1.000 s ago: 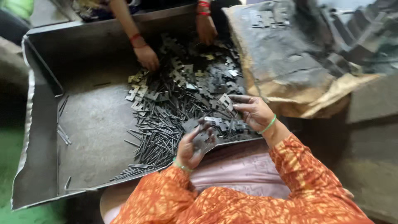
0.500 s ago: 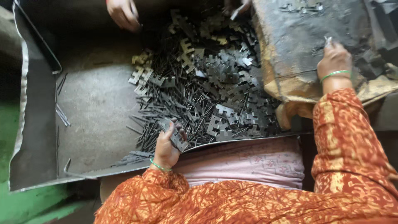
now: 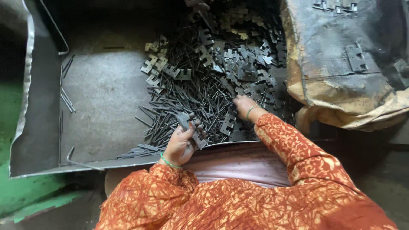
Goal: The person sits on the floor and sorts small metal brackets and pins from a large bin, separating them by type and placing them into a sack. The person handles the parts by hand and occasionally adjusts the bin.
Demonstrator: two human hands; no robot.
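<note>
**Sorting metal bits in the tray**

I looked down thru the head cam. My left hand (image 3: 182,142) was curled round a small stack of flat grey metal plates (image 3: 190,127), near the front lip of the big metal tray (image 3: 38,127). My right hand (image 3: 243,105) lay low on the pile of plates (image 3: 247,68), fingers down among them; I couldn't tell if it had one pinched or not.

Step, I'd say: picking plates out of the heap & gathering them in the left hand. Next move likely needed the right fingers to nip one plate clear of the thin dark pins (image 3: 187,106) mixed in w/ them, since they tangle.

Counts: 2 hands of mine, plus a bit of another person's hand (image 3: 197,4) at the top edge. 1 tray. 1 dirty sack (image 3: 341,98) on the right w/ a plate (image 3: 356,57) on it & a few more at the top. Plates & pins in the heap: too many to count.
</note>
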